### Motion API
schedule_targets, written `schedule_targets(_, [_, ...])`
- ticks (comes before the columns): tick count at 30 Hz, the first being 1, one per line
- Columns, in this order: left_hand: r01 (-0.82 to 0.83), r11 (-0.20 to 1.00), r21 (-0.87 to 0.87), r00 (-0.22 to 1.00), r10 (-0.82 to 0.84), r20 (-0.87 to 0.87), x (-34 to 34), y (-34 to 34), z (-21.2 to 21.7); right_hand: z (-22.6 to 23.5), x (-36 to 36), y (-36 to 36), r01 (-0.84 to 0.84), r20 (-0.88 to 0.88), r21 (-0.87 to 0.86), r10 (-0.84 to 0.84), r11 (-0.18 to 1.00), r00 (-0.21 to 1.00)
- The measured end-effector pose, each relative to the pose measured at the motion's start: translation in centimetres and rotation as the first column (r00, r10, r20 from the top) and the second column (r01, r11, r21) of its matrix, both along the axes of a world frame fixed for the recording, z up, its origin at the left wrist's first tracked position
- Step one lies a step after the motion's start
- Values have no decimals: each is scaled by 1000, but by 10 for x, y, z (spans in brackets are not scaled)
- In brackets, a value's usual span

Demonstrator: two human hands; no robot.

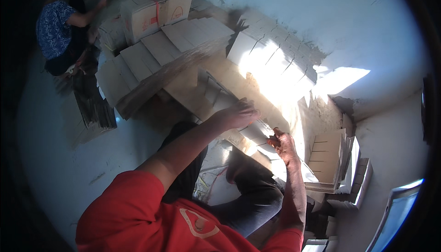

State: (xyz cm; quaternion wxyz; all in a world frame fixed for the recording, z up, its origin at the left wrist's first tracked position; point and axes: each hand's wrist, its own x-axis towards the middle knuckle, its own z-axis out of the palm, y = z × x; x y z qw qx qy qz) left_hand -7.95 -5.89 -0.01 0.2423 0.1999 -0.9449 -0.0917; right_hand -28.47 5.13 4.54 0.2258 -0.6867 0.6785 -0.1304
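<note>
In front of me, over my legs, lies a long slotted cardboard strip (255, 134), partly in bright sunlight. My left hand (242, 113) is at the strip's upper side with its fingers curled; the fingertips are partly hidden and I cannot make out what they hold. To the right, my right hand (284, 146) pinches the strip near its lower right part. Just beyond my left hand, another slotted cardboard piece (213, 91) stands tilted.
Overlapping cardboard sheets (151, 57) form a stack at the far left, with a strapped carton (158, 13) behind. Sunlit slotted sheets (271, 59) lean by the wall. More slotted cardboard (325, 160) stands at my right. A person in a patterned shirt (55, 29) sits far left beside a dark stack (94, 105).
</note>
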Motion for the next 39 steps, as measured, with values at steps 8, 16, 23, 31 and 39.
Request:
schedule_targets(8, [-241, 902, -359, 963, 269, 32, 71, 54, 77, 7, 35, 76, -191, -466, -763, -320, 617, 825])
schedule_targets(16, [-712, 550, -436, 653, 747, -126, 194, -33, 89, -68, 1, 174, 140, -491, -420, -354, 897, 796])
schedule_targets(23, [-800, 540, -262, 531, 840, 110, 226, -53, 32, -58, 25, 166, 155, -414, -371, -312, 916, 855])
schedule_targets(31, [-201, 927, 316, 978, 208, 11, 101, 83, 21, -51, 15, 162, 211, -212, -405, -316, 889, 925])
schedule_targets(39, [310, 887, 342, 704, -456, 545, 114, 195, -43, -39, -24, 185, 137, -139, 21, -133, 990, 981])
